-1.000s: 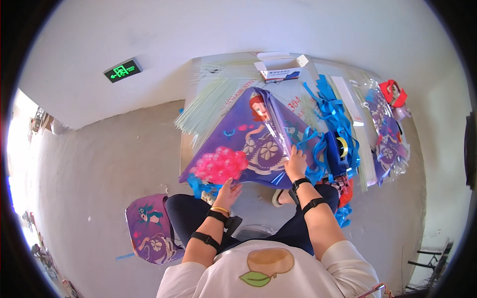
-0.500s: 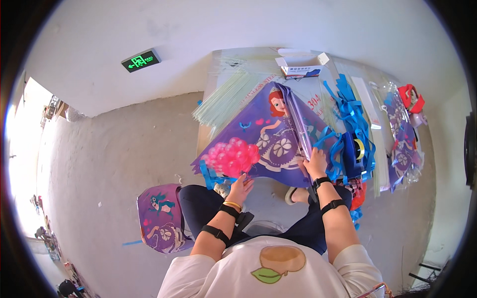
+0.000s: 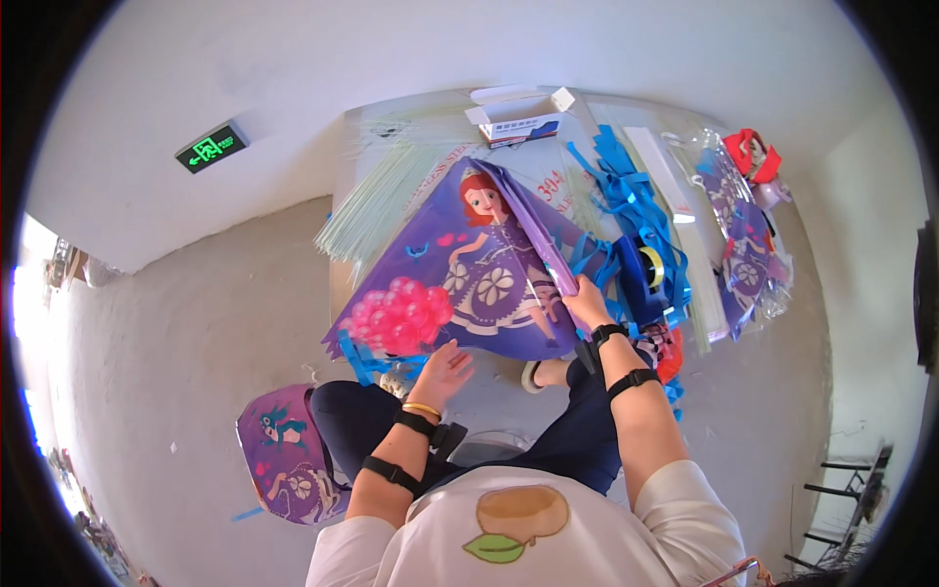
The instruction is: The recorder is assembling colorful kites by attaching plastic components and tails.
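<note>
A purple triangular kite point(image 3: 416, 284), printed with a red-haired princess and a pink balloon cluster, lies over the near side of the low table. My right hand point(image 3: 587, 305) is closed on its folded purple edge, at the lower right. Just below the balloon print, my left hand point(image 3: 448, 372) is open with its palm turned up and holds nothing. Blue ribbon point(image 3: 362, 360) hangs at the kite's lower left corner, close to that hand. Another printed purple kite piece point(image 3: 291, 460) drapes beside my left knee.
Thin pale rods point(image 3: 364, 215) lie at the table's left. An open white box point(image 3: 518, 125) stands at the back. Right of the kite are blue ribbons point(image 3: 626, 191), a blue tape dispenser point(image 3: 638, 284) and plastic-wrapped purple kites point(image 3: 748, 259). A red cloth item point(image 3: 753, 157) lies beyond.
The whole scene has shifted left in the picture as the view turned. My left hand has moved slightly off the kite's lower edge, palm turning up. My right hand keeps its grip.
</note>
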A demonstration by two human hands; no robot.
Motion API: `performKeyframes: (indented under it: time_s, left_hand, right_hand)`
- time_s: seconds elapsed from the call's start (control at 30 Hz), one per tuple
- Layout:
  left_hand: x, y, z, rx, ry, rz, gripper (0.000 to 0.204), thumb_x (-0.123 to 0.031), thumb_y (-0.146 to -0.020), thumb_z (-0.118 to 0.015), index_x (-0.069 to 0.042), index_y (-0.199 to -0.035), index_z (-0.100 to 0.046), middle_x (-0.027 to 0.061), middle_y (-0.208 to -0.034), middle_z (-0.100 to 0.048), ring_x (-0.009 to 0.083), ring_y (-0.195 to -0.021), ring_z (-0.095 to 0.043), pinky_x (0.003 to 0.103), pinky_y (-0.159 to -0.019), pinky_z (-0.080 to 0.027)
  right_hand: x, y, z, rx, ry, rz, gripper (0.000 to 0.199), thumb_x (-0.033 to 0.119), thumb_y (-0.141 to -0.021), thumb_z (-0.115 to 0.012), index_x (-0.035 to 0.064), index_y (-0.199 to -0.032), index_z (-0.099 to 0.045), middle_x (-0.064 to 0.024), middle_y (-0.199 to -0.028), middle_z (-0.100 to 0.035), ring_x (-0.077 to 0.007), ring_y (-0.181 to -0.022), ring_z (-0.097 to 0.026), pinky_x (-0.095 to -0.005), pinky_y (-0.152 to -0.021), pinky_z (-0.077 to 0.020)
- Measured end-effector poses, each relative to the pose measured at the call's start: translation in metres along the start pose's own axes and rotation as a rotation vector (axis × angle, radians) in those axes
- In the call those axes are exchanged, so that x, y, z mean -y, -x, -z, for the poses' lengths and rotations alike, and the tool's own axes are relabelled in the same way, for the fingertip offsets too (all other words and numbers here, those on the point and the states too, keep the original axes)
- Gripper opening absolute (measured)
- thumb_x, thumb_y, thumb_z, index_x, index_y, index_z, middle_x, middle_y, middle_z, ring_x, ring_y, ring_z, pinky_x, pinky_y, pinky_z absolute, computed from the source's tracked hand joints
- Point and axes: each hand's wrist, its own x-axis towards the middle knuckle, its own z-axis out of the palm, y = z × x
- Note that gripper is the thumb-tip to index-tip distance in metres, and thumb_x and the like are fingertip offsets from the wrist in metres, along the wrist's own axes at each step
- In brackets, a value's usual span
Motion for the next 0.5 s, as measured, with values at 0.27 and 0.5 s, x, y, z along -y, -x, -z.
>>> performKeyframes:
  time_s: [0.27,0.5]
  left_hand:
    - [0.007,-0.02,0.017,-0.019,0.044,-0.043,0.058,-0.044,-0.082,-0.069,-0.002,-0.115,-0.046,0.0115,-0.107,-0.06,0.0282,-0.112,-0.057,0.047,-0.104,-0.032]
    - [-0.003,-0.008,-0.009,0.025,-0.126,0.01,0.05,-0.051,-0.083,-0.066,-0.004,-0.095,-0.055,0.0117,-0.086,-0.068,0.027,-0.094,-0.066,0.04,-0.09,-0.045]
  right_hand:
    - [0.027,0.007,0.003,0.456,-0.395,-0.016,0.046,0.012,-0.074,-0.064,-0.0052,-0.116,-0.055,-0.0118,-0.099,-0.064,-0.0204,-0.089,-0.061,-0.0317,-0.081,-0.0477]
    - [0.04,0.032,0.024,0.564,-0.518,-0.046,0.047,0.008,-0.077,-0.062,-0.0039,-0.121,-0.053,-0.011,-0.104,-0.063,-0.0191,-0.092,-0.061,-0.0316,-0.082,-0.0484]
